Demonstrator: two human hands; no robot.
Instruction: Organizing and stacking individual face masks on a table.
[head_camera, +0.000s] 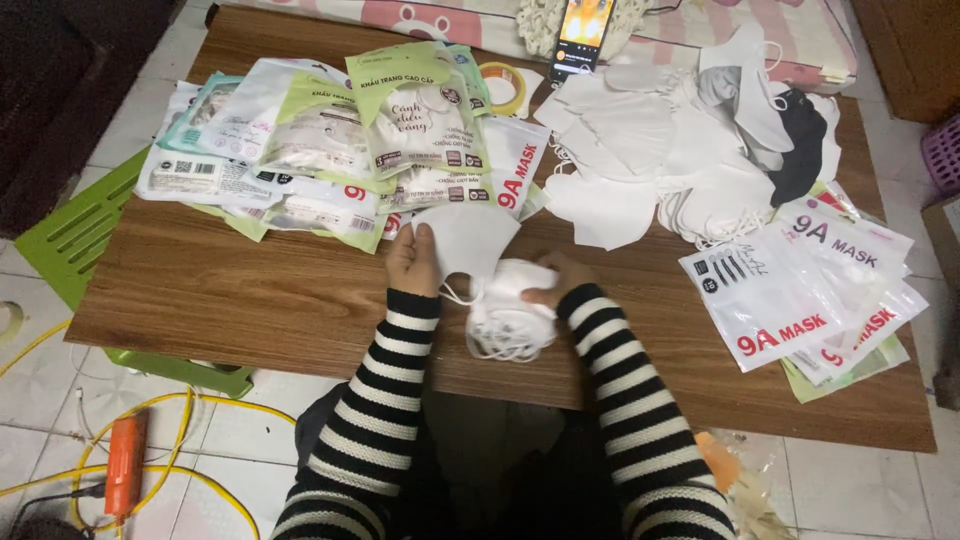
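Your left hand (412, 262) pinches 1 white mask (468, 238) by its left edge, its long axis running left to right. Your right hand (560, 283) grips the stack of masks (508, 318), just below it at the bench (250, 290) front.

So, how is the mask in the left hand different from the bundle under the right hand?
The single mask in the left hand is one spread-out piece, lifted flat. The bundle of masks under the right hand is several, stacked thick and pressed on the wooden table. Both are white with ear loops.
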